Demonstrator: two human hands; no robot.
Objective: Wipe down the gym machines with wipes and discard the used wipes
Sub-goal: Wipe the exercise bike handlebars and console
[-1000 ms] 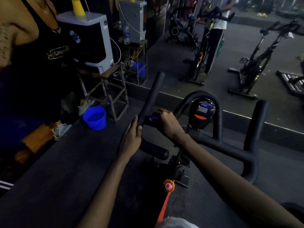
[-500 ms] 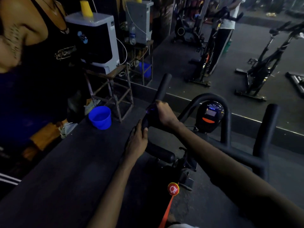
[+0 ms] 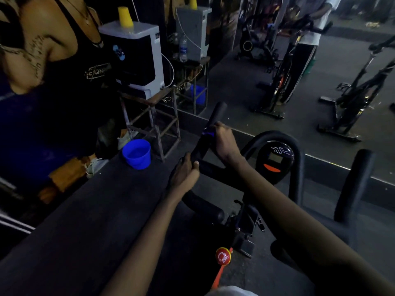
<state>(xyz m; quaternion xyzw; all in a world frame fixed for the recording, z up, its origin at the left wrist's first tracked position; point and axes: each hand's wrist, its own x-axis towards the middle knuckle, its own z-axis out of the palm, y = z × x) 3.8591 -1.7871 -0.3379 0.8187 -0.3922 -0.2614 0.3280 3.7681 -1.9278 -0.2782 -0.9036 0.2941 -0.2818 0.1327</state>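
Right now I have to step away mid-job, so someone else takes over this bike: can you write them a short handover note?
Left hand: grips the handlebar at its left bend, steadying it.
Right hand: wrapped round the left upright grip, pressing a bluish wipe against it.
Done: wiping of that grip is under way; how much else is clean cannot be told.
Left: the console, the right upright grip, then discard the wipe. A blue bucket stands on the floor to the left; whether it takes used wipes is unclear.
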